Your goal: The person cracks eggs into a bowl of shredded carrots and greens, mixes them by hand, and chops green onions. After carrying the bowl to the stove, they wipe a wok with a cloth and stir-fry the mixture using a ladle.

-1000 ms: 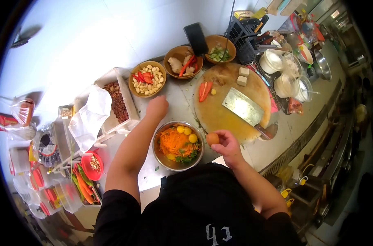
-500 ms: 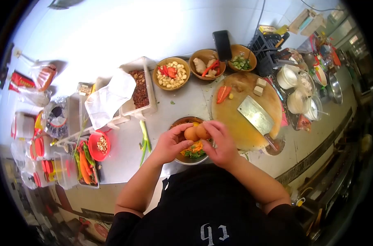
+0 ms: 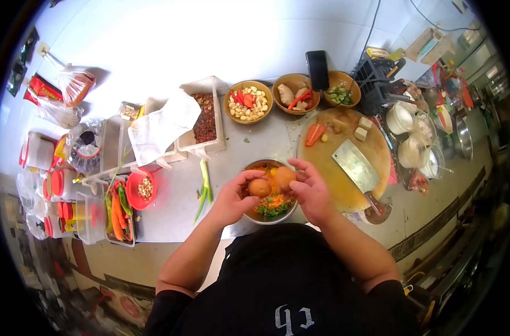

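Note:
Over a metal bowl (image 3: 266, 220) my left hand (image 3: 232, 196) holds a brown egg (image 3: 259, 187) between its fingers. Just to the right, my right hand (image 3: 311, 191) grips a second brown egg (image 3: 284, 177); whether its shell is cracked is hard to tell. The two eggs are slightly apart. Inside the bowl lie shredded orange and green vegetables (image 3: 274, 206), with something yellow like a yolk (image 3: 273, 171) near the back.
A round chopping board (image 3: 322, 162) holds a cleaver (image 3: 356, 165), red pepper and pale cubes. Behind stand bowls of garlic (image 3: 248, 102), ginger (image 3: 288, 99) and chopped greens (image 3: 340, 95). Green onion (image 3: 203, 187), a red bowl (image 3: 133, 193) and a pepper tray (image 3: 133, 238) are left.
My hands have moved apart, and the eggs, which were touching, are now separated. The whole view has shifted slightly, with the counter items appearing farther right.

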A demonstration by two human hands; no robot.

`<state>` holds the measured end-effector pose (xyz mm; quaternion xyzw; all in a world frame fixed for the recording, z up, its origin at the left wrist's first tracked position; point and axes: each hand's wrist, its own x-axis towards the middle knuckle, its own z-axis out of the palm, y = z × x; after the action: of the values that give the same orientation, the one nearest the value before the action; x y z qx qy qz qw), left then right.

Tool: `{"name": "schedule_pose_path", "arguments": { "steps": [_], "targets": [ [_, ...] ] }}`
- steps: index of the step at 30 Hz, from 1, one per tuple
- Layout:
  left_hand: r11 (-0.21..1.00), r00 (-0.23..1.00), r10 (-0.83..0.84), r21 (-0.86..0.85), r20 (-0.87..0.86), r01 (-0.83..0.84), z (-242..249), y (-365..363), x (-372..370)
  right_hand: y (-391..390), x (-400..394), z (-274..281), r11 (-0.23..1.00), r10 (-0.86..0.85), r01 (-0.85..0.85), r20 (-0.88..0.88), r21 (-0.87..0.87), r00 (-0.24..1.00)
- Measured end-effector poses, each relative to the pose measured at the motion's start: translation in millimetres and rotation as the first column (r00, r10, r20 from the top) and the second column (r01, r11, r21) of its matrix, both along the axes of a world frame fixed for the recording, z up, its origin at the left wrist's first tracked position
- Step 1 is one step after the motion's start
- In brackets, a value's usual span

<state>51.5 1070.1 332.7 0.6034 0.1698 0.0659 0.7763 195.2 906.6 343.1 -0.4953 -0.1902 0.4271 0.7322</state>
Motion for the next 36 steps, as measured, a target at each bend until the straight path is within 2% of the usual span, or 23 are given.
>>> {"name": "schedule_pose_path", "arguments": {
  "steps": [2, 3, 5, 6, 8, 9, 11, 12, 13, 14, 18, 21, 23, 24, 26, 29, 33, 35, 36],
  "targets": [
    [0.961, 1.0, 0.014, -0.277, 0.001, -0.013, -5.3, 5.5, 2.8, -1.0, 6.6, -5.9, 0.995, 0.091, -0.099, -0.239, -0.019, 0.967],
    [0.961, 1.0, 0.011, -0.277, 0.002, -0.01, -4.7, 5.8, 4.8, -1.4, 7.7, -6.2, 0.995, 0.089, -0.096, -0.238, -0.02, 0.967],
    [0.887, 0.993, -0.019, -0.46, -0.116, -0.037, -1.4, 5.1, 8.8, -0.8, 9.4, -4.4, 0.993, 0.097, -0.113, -0.333, -0.028, 0.938],
    [0.887, 0.993, -0.021, -0.46, -0.116, -0.035, -2.5, 3.7, 11.0, -0.4, 10.7, -1.9, 0.993, 0.095, -0.111, -0.333, -0.028, 0.938],
    [0.985, 0.995, -0.011, -0.171, -0.103, -0.007, -5.7, -0.7, 16.0, -1.1, 13.0, 4.4, 0.995, 0.096, -0.084, -0.512, 0.047, 0.853],
    [0.985, 0.995, -0.015, -0.171, -0.102, -0.003, -5.4, -2.7, 16.9, -2.8, 14.2, 0.4, 0.996, 0.093, -0.081, -0.512, 0.046, 0.854],
    [0.999, 1.0, -0.009, 0.044, -0.017, 0.01, -2.0, -6.2, 17.8, -6.1, 16.5, -14.2, 0.991, 0.133, -0.133, -0.491, 0.037, 0.861],
    [0.999, 1.0, -0.011, 0.043, -0.017, 0.012, 0.1, -8.2, 18.8, -6.9, 15.7, -19.7, 0.991, 0.131, -0.131, -0.492, 0.036, 0.861],
    [0.999, 0.999, -0.043, -0.014, 0.022, 0.043, 2.3, -10.6, 19.6, -7.8, 14.1, -24.4, 0.982, 0.158, -0.17, -0.123, -0.088, 0.98],
    [0.995, 0.995, -0.072, -0.07, 0.063, 0.077, 3.4, -12.7, 20.2, -5.8, 12.3, -20.1, 0.963, 0.212, -0.156, 0.26, -0.218, 0.942],
    [0.991, 0.994, -0.094, -0.091, 0.055, 0.098, 2.5, -18.9, 18.9, -2.4, 8.3, -4.7, 0.943, 0.25, -0.16, 0.305, -0.291, 0.919],
    [0.996, 0.995, -0.083, -0.03, 0.062, 0.085, -2.5, -20.1, 16.3, -1.4, 6.2, -16.6, 0.976, 0.158, -0.113, 0.25, -0.187, 0.955],
    [0.974, 0.998, -0.027, 0.224, -0.058, 0.039, -3.3, -22.6, 15.5, -1.3, 5.3, -15.6, 0.96, 0.184, -0.073, 0.414, -0.27, 0.892],
    [0.974, 0.998, -0.025, 0.224, -0.058, 0.038, 1.3, -23.4, 15.2, -0.9, 4.4, -13.2, 0.96, 0.186, -0.075, 0.413, -0.27, 0.891],
    [0.906, 0.964, -0.031, 0.401, -0.263, 0.138, 15.7, -25.3, 15.1, 0.3, 2.4, -5.8, 0.956, 0.193, 0.005, 0.639, -0.295, 0.744],
    [0.869, 0.955, 0.003, 0.473, -0.297, 0.144, 23.7, -27.9, 16.1, 1.2, -0.9, -2.2, 0.953, 0.183, 0.054, 0.709, -0.298, 0.681],
    [0.896, 0.937, -0.003, 0.414, -0.349, 0.157, 14.3, -25.0, 17.5, 3.5, -4.7, -6.7, 0.955, 0.152, 0.109, 0.77, -0.276, 0.62],
    [0.936, 0.976, 0.059, 0.353, -0.209, 0.019, -1.6, -23.8, 17.5, 5.8, -5.7, -7.0, 0.961, 0.116, 0.148, 0.824, -0.235, 0.555],
    [0.936, 0.976, 0.059, 0.352, -0.21, 0.019, -5.4, -23.9, 17.4, 6.4, -6.2, -7.3, 0.961, 0.116, 0.148, 0.823, -0.235, 0.556]
  ]
}}
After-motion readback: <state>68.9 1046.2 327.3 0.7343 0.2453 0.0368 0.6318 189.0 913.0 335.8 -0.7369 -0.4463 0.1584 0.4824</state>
